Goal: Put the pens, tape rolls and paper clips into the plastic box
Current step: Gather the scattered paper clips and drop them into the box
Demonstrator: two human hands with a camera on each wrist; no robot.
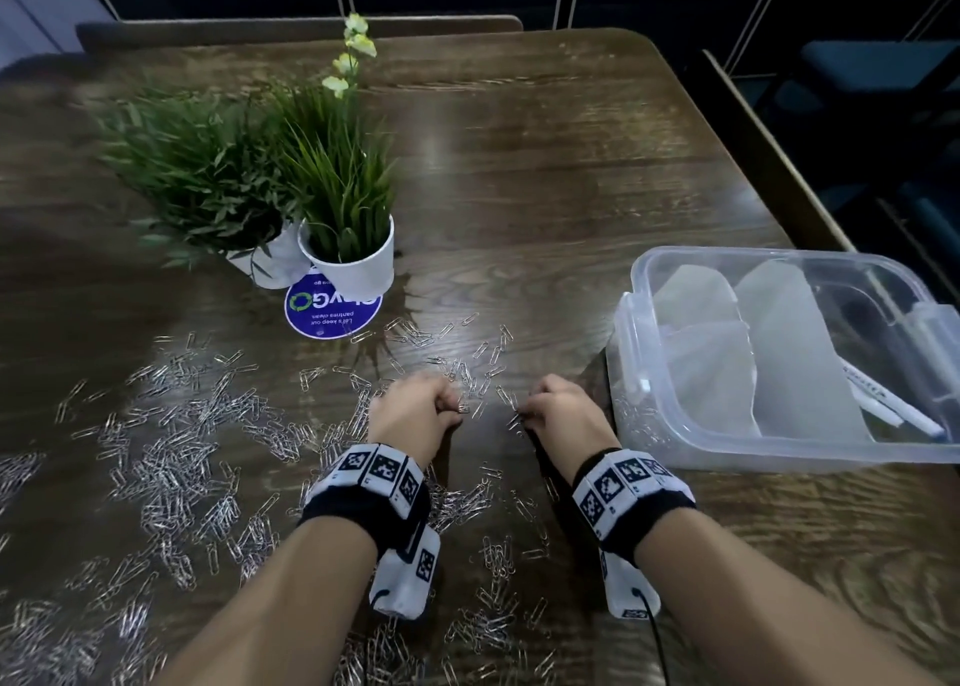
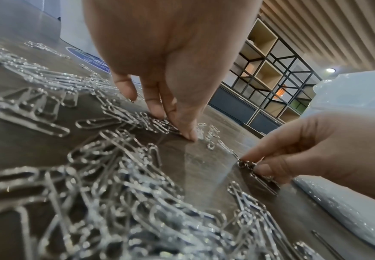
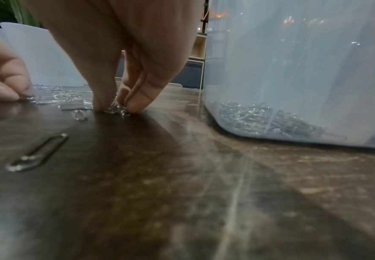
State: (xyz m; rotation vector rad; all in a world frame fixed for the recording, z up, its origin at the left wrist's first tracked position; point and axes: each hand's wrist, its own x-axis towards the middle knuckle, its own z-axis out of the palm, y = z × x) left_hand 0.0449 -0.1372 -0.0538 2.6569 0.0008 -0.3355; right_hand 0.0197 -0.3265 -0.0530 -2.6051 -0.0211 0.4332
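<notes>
Setting: dark wooden table [image 1: 519, 176] seen from above, two forearms reaching forward, each with a patterned wristband
Clips: hundreds of silver paper clips [image 1: 171, 467] strewn across the near and left table, thickest at left, thinner between the hands
Left hand [image 1: 415, 410]: knuckles up, fingertips [image 2: 189, 135] pressed to the wood, thumb and fingers pinching a few clips at the edge of a cluster
Right hand [image 1: 561, 410]: just beside the left, thumb and fingers [image 3: 135, 105] pinching a small tangle of clips against the table
Box [image 1: 644, 352]: clear plastic, open, on the right, near the right hand but not touching; a heap of clips already visible through its near wall in the right wrist view
Box contents: pale tape rolls [image 1: 795, 347] standing on edge, white pens [image 1: 883, 404] along the far side
Other things: two potted plants [image 1: 332, 191] in white pots at upper left, a round blue sticker [image 1: 332, 311] beneath them
Handling: probably light, stiff wire, smooth and flat on the wood, so hard to lift singly; likely to hook together and to slip from a loose pinch
Where to hold: best raked into a small pile, then pinched by the bunch from opposite sides, or slid to a raised loop end and lifted there
Progress: pens and tape seemingly done; most clips not yet in the box
</notes>
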